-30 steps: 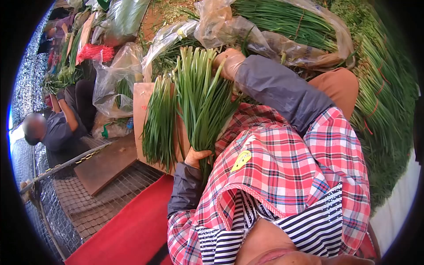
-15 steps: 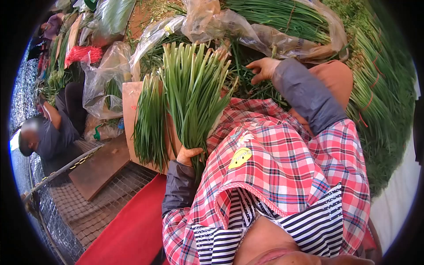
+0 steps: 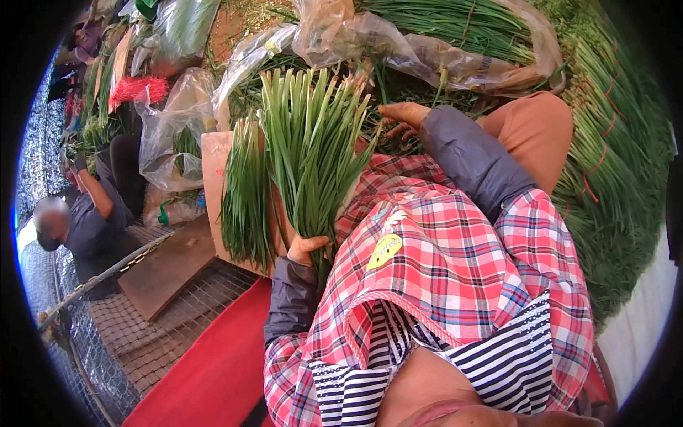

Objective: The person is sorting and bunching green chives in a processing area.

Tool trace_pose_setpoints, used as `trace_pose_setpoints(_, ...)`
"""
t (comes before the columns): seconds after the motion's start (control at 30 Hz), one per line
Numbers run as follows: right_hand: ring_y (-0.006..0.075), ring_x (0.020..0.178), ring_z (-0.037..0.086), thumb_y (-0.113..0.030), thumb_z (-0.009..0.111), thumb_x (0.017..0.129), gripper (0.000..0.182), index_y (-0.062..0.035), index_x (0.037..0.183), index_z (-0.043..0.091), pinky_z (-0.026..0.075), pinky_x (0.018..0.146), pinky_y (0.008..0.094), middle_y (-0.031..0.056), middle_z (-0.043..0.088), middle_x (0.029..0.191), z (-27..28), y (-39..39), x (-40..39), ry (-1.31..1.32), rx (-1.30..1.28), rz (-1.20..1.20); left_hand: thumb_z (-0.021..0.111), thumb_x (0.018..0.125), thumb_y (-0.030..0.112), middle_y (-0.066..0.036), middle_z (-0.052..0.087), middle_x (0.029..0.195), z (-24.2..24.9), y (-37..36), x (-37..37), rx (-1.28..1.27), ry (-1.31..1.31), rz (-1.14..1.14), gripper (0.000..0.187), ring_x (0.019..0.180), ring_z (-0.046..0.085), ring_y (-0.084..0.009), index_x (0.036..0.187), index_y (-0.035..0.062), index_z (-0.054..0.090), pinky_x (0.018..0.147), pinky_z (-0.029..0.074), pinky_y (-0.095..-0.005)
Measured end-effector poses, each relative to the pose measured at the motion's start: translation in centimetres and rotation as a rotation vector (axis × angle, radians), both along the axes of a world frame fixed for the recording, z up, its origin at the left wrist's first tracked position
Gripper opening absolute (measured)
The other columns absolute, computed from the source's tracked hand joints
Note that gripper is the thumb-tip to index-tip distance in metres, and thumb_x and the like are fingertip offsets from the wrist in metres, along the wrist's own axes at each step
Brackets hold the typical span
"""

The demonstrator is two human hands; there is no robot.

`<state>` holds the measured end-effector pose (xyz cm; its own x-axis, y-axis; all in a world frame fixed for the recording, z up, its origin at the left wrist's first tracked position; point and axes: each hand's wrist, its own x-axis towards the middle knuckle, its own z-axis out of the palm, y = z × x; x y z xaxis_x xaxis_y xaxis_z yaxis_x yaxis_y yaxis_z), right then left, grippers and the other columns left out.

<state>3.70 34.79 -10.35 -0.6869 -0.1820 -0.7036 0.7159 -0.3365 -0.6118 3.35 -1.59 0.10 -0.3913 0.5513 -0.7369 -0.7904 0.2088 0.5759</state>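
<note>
My left hand (image 3: 308, 249) is closed round the lower part of a big bunch of green leafy stalks (image 3: 309, 153), whose pale cut ends fan out at the top. A smaller bunch (image 3: 245, 192) of the same stalks lies beside it on a brown board (image 3: 215, 160). Farther up and to the right, my right hand (image 3: 403, 119) reaches over loose green leaves (image 3: 409, 146). Its fingers are apart, partly in shadow, and nothing shows between them.
Stalks in clear plastic (image 3: 455, 64) lie at the top. Bundles tied with red string (image 3: 605, 142) cover the right side. On the left are a person (image 3: 92, 206), red ties (image 3: 139, 90), a brown panel (image 3: 167, 267) and wire mesh (image 3: 163, 327).
My right hand has moved left and slightly down, nearer the big bunch. My left hand keeps its grip in nearly the same place. The person on the left has shifted a little.
</note>
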Motion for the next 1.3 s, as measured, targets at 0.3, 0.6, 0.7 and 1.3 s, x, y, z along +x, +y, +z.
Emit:
trace_pose_setpoints(0.3,0.0120,0.074,0.059,-0.024,0.065,0.076,0.020,-0.0062,0.086,0.067,0.047,0.064,0.0260,0.0019,0.064,0.078,0.3,-2.6,-3.5,0.331,0.093,0.164,0.056,0.063,0.002,-0.010,0.060,0.086,0.0,0.0,0.4,-0.044,0.033,0.047,0.045,0.066,0.057,-0.0188,0.108,-0.0018,0.052,0.055,0.047,-0.0269)
trace_pose_setpoints(0.6,0.0252,0.094,0.059,-0.029,0.066,0.073,0.049,-0.0025,0.113,0.055,0.045,0.086,0.0333,0.0131,0.059,0.109,-2.1,9.3,0.4,0.247,1.054,0.252,0.057,0.063,0.002,-0.010,0.060,0.083,-0.3,-0.5,-0.1,-0.092,0.051,-0.023,0.043,0.064,0.057,-0.0192,0.106,-0.0013,0.053,0.052,0.047,-0.0273)
trace_pose_setpoints(0.7,0.0244,0.106,0.053,-0.044,0.064,0.073,0.058,-0.0073,0.117,0.054,0.039,0.091,0.0311,0.0120,0.057,0.113,3.1,5.7,-0.3,0.290,0.839,0.390,0.058,0.063,0.002,-0.010,0.060,0.082,0.0,0.1,0.3,-0.056,0.022,0.055,0.043,0.063,0.057,-0.0192,0.106,-0.0013,0.052,0.049,0.047,-0.0271)
trace_pose_setpoints(1.3,0.0246,0.093,0.058,-0.033,0.062,0.074,0.030,-0.0155,0.098,0.066,0.038,0.088,0.0353,0.0119,0.064,0.095,2.7,-4.2,1.0,0.306,0.440,0.244,0.063,0.065,-0.003,-0.006,0.060,0.089,1.1,2.4,1.9,-0.059,0.144,0.176,0.045,0.077,0.058,-0.0192,0.109,0.0008,0.054,0.068,0.047,-0.0303)
